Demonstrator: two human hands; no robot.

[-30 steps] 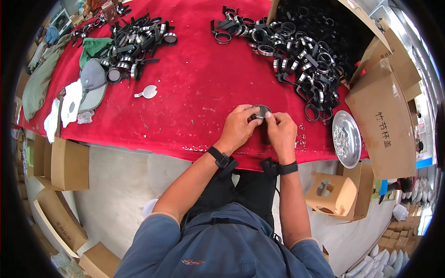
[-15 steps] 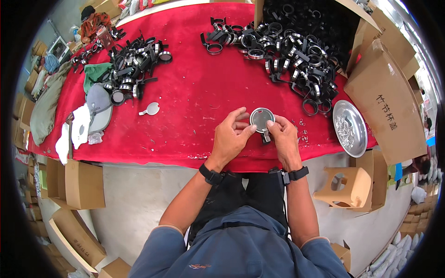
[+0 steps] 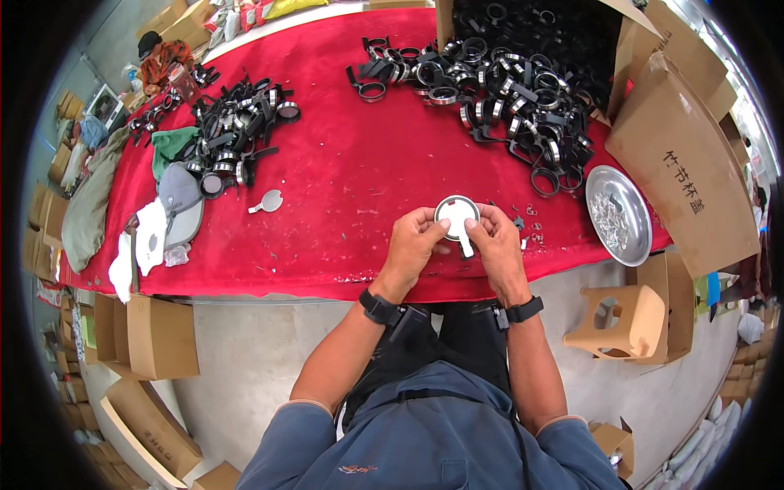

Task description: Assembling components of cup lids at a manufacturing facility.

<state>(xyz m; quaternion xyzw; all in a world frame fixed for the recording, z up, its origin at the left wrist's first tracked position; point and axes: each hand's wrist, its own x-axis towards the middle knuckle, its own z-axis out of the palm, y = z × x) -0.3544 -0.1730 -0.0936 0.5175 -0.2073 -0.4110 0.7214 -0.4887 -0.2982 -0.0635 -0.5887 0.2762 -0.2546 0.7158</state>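
Observation:
Both my hands hold one round lid point(image 3: 456, 212) just above the near edge of the red cloth. It has a dark ring around a white disc, and a white tab points down toward me. My left hand point(image 3: 413, 247) grips the left side, its thumb on the disc's edge. On the right side my right hand point(image 3: 500, 249) grips it, thumb next to the tab. The fingers under the lid are hidden. Small clear pieces point(image 3: 535, 227) lie right of my right hand. A loose pale disc with a tab point(image 3: 270, 201) lies farther left.
Black-and-silver rings with straps are heaped at the right point(image 3: 523, 106) and left point(image 3: 233, 135). An oval metal dish point(image 3: 634, 251) of small clear pieces stands by a cardboard box point(image 3: 682, 155). A grey cap point(image 3: 181, 208) lies left. A person point(image 3: 155, 61) is far left.
The lid's disc, grey before, now looks bright white, and its tab lies between my thumbs. My left hand has closed in on the lid's side. The view has shifted slightly.

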